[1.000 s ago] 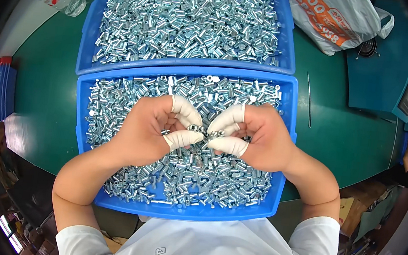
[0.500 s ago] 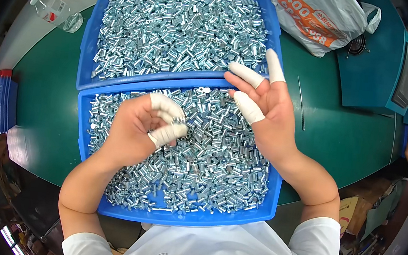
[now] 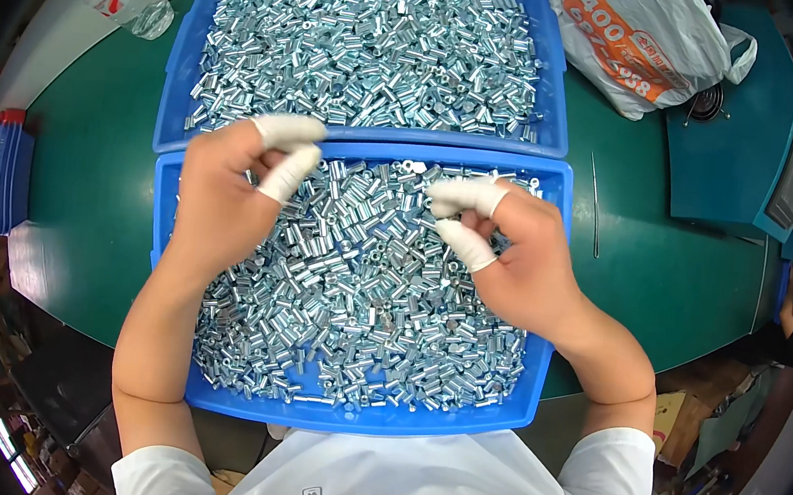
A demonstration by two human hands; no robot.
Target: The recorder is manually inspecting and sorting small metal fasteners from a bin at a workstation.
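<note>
Short silvery metal sleeves (image 3: 343, 300), hollow and tube-like, fill the near blue bin (image 3: 354, 420). Over that bin's far left corner is my left hand (image 3: 229, 186), thumb and index finger brought together; whatever they pinch is hidden. My right hand (image 3: 526, 256) hovers above the right part of the same bin, its fingers curled toward the thumb near the loose sleeves. I cannot make out what lies between those tips. White finger covers (image 3: 469, 197) wrap the thumb and some fingers of both hands. Behind stands a far blue bin (image 3: 174, 79) heaped with similar sleeves.
A green table (image 3: 81, 214) carries both bins. A clear plastic bottle (image 3: 123, 1) lies far left, stacked blue trays (image 3: 6, 177) stand at the left edge. On the right are a thin metal rod (image 3: 596, 206), a white plastic bag (image 3: 650, 42) and a teal machine (image 3: 732, 138).
My left hand has moved left and farther away, from the near bin's middle toward its far left corner. My right hand has come nearer, its spread fingers now curled. The view has shifted slightly.
</note>
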